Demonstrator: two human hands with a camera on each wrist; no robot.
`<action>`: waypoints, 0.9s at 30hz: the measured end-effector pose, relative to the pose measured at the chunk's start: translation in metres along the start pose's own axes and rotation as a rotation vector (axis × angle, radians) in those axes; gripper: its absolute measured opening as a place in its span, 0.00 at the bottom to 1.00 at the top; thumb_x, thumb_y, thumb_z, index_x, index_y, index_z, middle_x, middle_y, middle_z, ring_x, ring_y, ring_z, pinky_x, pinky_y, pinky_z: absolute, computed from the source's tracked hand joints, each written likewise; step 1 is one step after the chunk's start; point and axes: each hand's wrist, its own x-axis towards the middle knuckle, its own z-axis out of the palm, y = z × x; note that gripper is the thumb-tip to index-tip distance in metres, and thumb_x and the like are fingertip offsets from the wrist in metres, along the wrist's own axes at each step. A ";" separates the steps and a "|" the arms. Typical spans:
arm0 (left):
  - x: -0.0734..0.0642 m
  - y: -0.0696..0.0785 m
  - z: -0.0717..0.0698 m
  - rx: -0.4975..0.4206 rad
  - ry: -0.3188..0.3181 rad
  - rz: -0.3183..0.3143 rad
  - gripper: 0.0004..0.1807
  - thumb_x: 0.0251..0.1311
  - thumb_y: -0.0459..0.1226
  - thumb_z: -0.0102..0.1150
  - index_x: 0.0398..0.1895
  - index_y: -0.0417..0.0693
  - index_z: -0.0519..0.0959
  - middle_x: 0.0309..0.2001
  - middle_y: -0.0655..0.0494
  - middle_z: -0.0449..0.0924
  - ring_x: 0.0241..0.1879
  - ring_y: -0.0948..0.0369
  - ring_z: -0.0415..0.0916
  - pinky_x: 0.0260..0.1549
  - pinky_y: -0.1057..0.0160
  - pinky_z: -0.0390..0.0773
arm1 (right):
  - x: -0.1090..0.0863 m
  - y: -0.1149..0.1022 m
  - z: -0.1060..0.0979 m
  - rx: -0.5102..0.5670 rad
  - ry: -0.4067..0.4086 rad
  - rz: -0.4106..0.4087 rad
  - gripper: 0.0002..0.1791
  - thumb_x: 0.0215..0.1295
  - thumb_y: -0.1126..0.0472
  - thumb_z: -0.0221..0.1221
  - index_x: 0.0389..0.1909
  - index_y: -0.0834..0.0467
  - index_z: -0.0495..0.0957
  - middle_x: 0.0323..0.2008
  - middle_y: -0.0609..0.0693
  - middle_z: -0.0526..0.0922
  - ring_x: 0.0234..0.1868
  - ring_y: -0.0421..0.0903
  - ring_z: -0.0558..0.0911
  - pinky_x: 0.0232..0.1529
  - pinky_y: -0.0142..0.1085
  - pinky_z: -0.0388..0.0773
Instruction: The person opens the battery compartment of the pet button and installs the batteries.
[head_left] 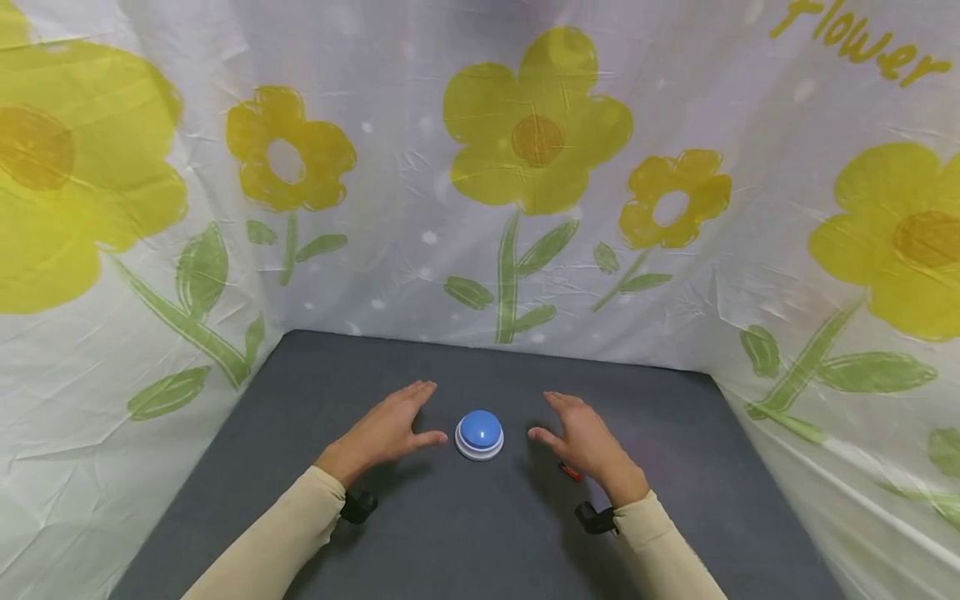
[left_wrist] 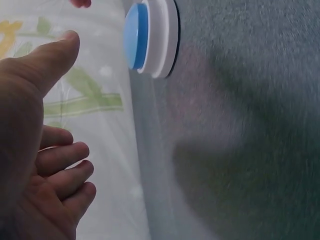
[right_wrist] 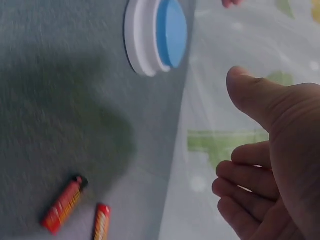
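Note:
A round button with a blue dome [head_left: 480,430] on a white base [left_wrist: 162,37] sits on the dark grey mat [head_left: 480,533], between my two hands. My left hand [head_left: 390,429] hovers just left of it, palm down, fingers relaxed and holding nothing. My right hand [head_left: 581,437] hovers just right of it in the same way, thumb pointing at the button [right_wrist: 165,35]. Two small red batteries [right_wrist: 65,205] lie on the mat under the right hand; one red tip [head_left: 570,472] shows in the head view.
White plastic sheeting printed with yellow flowers [head_left: 536,125] walls the mat on the left, back and right. Small black cameras sit at both wrists [head_left: 358,505].

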 end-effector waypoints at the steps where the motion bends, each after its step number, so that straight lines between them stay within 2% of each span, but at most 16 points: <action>1: 0.002 0.001 0.002 -0.015 -0.002 0.000 0.50 0.69 0.54 0.73 0.83 0.35 0.63 0.82 0.35 0.65 0.82 0.38 0.63 0.79 0.35 0.69 | 0.001 -0.001 0.003 0.003 -0.002 -0.004 0.41 0.73 0.49 0.71 0.75 0.71 0.72 0.72 0.68 0.78 0.74 0.67 0.77 0.73 0.63 0.77; 6: 0.010 0.009 0.014 -0.069 -0.014 -0.011 0.47 0.68 0.52 0.75 0.81 0.35 0.68 0.80 0.36 0.69 0.80 0.39 0.67 0.78 0.36 0.70 | 0.008 -0.007 0.014 0.020 -0.013 -0.012 0.39 0.71 0.49 0.73 0.73 0.71 0.75 0.70 0.67 0.81 0.71 0.66 0.80 0.72 0.61 0.78; 16: 0.018 0.016 0.038 -0.083 -0.052 -0.024 0.45 0.67 0.51 0.76 0.79 0.36 0.71 0.78 0.37 0.73 0.78 0.40 0.70 0.78 0.37 0.71 | 0.017 -0.018 0.037 0.061 0.012 -0.072 0.38 0.65 0.54 0.78 0.68 0.73 0.78 0.65 0.69 0.84 0.66 0.66 0.84 0.68 0.60 0.82; 27: 0.026 0.016 0.058 -0.155 0.018 0.128 0.39 0.64 0.40 0.79 0.72 0.28 0.75 0.69 0.32 0.80 0.70 0.38 0.79 0.73 0.38 0.77 | 0.025 -0.024 0.058 0.085 -0.024 -0.113 0.33 0.63 0.59 0.79 0.64 0.71 0.81 0.61 0.66 0.87 0.63 0.64 0.86 0.65 0.59 0.84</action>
